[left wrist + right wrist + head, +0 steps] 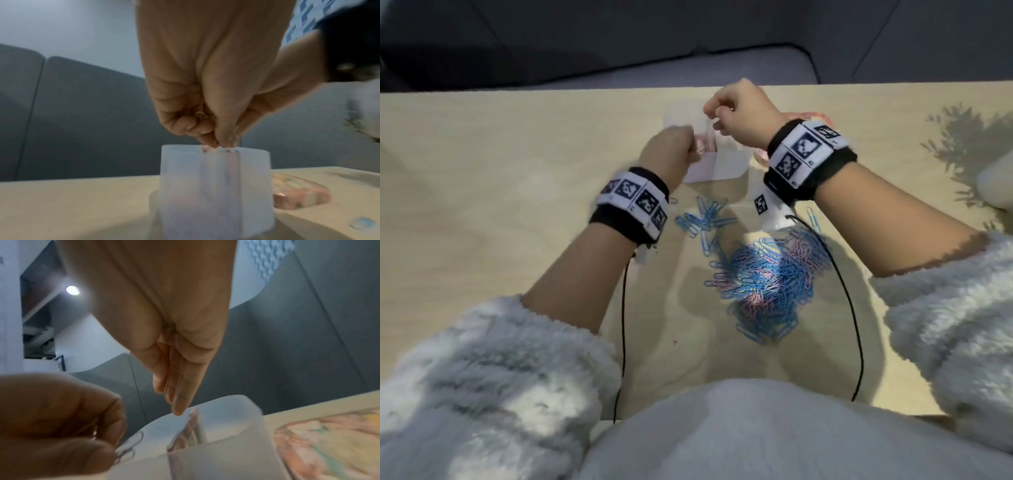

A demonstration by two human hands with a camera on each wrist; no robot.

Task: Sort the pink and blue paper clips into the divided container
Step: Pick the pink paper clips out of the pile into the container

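Table [482, 171] dim — container [726, 164] half-hidden behind both hands.

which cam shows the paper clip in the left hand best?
Right wrist. There the paper clip shows as a wire loop pinched at the left hand's fingertips, beside the divided container. The head view hides the fingertips behind the hand; in the left wrist view I can't make out the clip.

I see both forearms reaching forward, sleeves pushed up, tracker bands on the wrists. Left hand [671, 145] lower, fingers [205, 138] bunched downward in a pinch. Right hand [739, 109] raised higher, fingers [180, 386] together, pointing down, thumb tucked alongside.
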